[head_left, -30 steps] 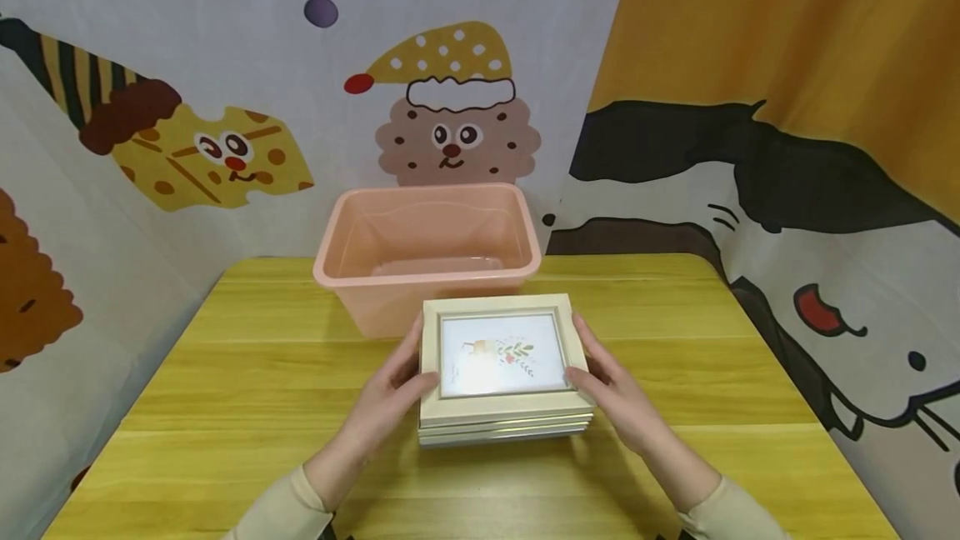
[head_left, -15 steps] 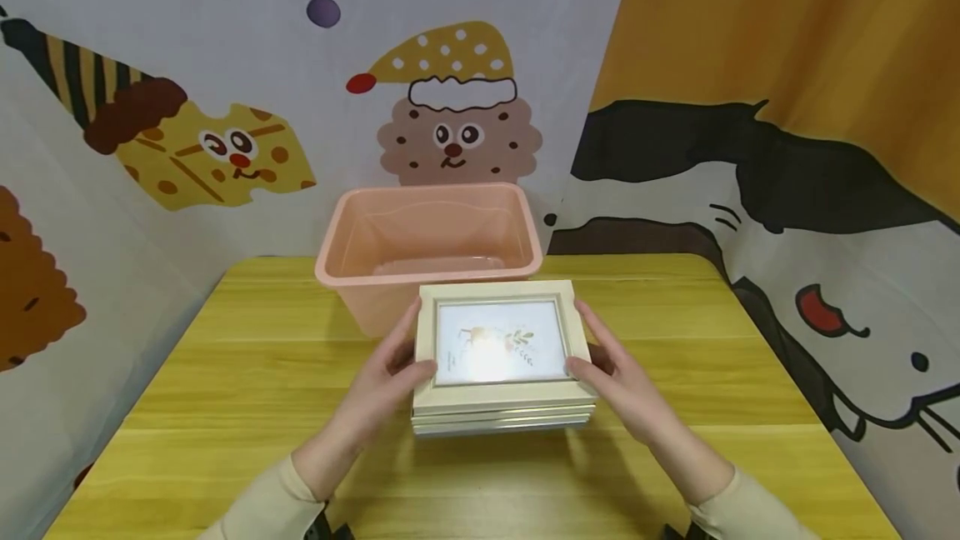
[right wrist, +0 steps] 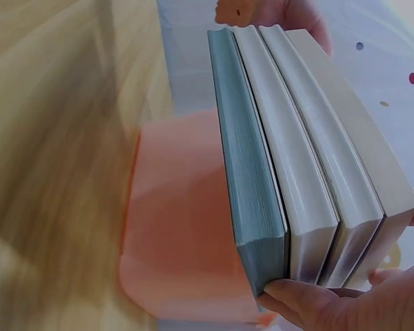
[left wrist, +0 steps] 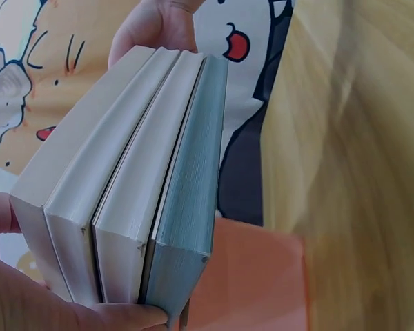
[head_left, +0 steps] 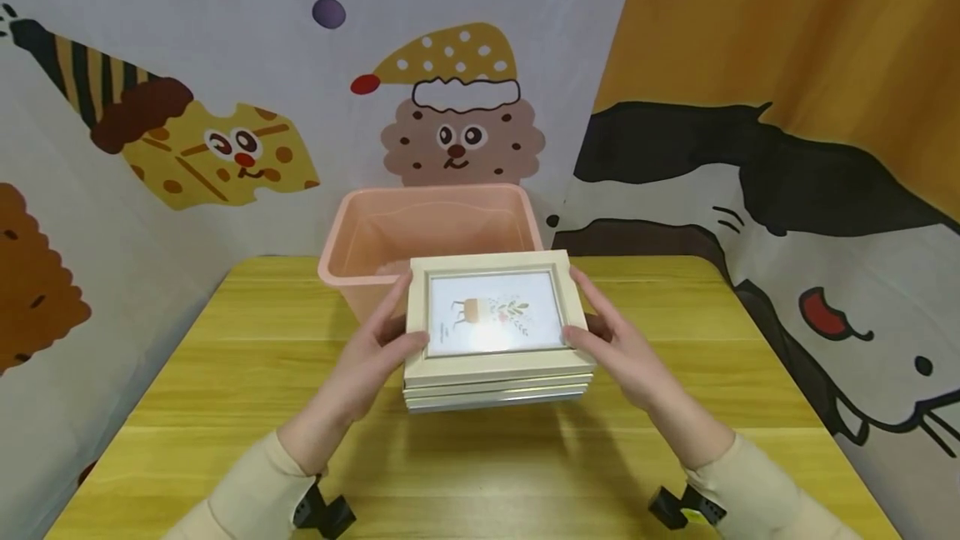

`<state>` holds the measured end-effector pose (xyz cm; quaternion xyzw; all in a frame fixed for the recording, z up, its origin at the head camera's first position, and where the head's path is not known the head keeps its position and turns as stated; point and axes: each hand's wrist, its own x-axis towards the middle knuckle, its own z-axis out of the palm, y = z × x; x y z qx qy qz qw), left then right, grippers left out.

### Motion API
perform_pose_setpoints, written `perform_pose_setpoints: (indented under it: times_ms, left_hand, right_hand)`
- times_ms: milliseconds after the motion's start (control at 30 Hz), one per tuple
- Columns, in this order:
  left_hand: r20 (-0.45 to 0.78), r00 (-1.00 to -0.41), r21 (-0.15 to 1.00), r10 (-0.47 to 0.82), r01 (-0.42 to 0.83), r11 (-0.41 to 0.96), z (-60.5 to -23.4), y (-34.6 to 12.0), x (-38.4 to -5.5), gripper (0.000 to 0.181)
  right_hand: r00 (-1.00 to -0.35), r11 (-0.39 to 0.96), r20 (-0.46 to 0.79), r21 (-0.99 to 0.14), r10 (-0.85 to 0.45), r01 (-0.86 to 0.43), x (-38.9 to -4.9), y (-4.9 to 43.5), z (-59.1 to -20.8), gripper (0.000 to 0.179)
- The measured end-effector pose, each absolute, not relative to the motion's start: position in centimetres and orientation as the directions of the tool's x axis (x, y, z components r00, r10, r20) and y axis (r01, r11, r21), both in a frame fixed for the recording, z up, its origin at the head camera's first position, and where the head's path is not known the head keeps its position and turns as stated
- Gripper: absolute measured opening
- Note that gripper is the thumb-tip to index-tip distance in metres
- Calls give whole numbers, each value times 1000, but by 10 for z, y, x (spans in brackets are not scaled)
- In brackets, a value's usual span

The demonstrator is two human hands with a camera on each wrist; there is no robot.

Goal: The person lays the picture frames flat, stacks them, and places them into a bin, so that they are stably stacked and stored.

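My left hand (head_left: 367,361) and right hand (head_left: 626,348) grip a stack of picture frames (head_left: 495,390) by its two short sides. The thumbs rest on the rim of the top one, a cream picture frame (head_left: 416,315) with a deer-and-leaves print under its glass. White picture frames (left wrist: 152,158) come below it, and a blue-green picture frame (right wrist: 252,158) is lowest. The stack is held above the table, its far edge overlapping the near side of a pink plastic bin (head_left: 435,219) in the head view. Fingertips reach under the lowest frame in both wrist views.
The bin stands at the back of a yellow wood-grain table (head_left: 247,373). Behind it hangs a cartoon-printed curtain (head_left: 262,7). Black wrist mounts (head_left: 322,515) sit at both cuffs.
Both hands have lifted the stack and carried it forward toward the bin. It now hides part of the bin's front rim. The bin has stayed in place.
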<state>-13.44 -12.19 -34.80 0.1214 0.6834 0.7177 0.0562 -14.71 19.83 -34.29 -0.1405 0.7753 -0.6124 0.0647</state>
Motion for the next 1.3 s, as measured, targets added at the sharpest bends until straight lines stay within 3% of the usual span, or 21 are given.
perform_pose_setpoints:
  times_ms: [700, 1300]
  left_hand:
    - [79, -960, 997, 270, 81, -4, -298, -137, -136, 80]
    - [105, -952, 994, 289, 104, -17, -262, -147, -162, 81]
  right_hand:
    - [-928, 229, 139, -947, -347, -227, -157, 191, -296, 76]
    - [-926, 182, 189, -949, -328, -258, -183, 180, -268, 76]
